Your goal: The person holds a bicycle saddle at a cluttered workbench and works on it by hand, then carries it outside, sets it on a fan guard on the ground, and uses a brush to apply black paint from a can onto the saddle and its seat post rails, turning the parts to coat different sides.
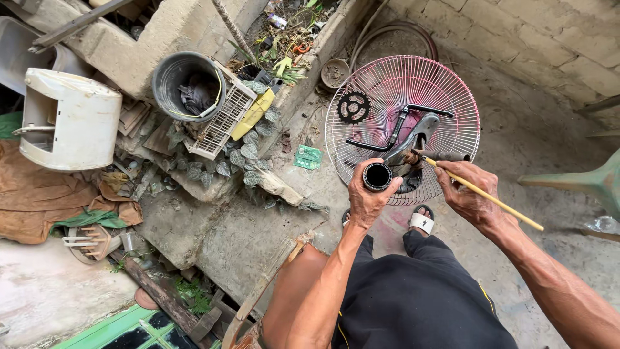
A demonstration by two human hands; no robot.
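Head view, centre: left hand clamped on small black can, contents too dark to read. Right hand, at 3 o'clock, closed on thin yellow-handled brush, bristles hidden. Beyond, at 12: pink fan guard holding black sprocket. Grey bucket, at 10, holds dark scraps.

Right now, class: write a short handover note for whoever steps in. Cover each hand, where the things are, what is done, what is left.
Left hand: grips a small black can, open end up.
Right hand: holds a thin yellow-handled brush, tip by the can.
Black metal parts and a sprocket lie on the pink fan guard on the ground.
Done: parts look dark-coated. Left: cannot tell.
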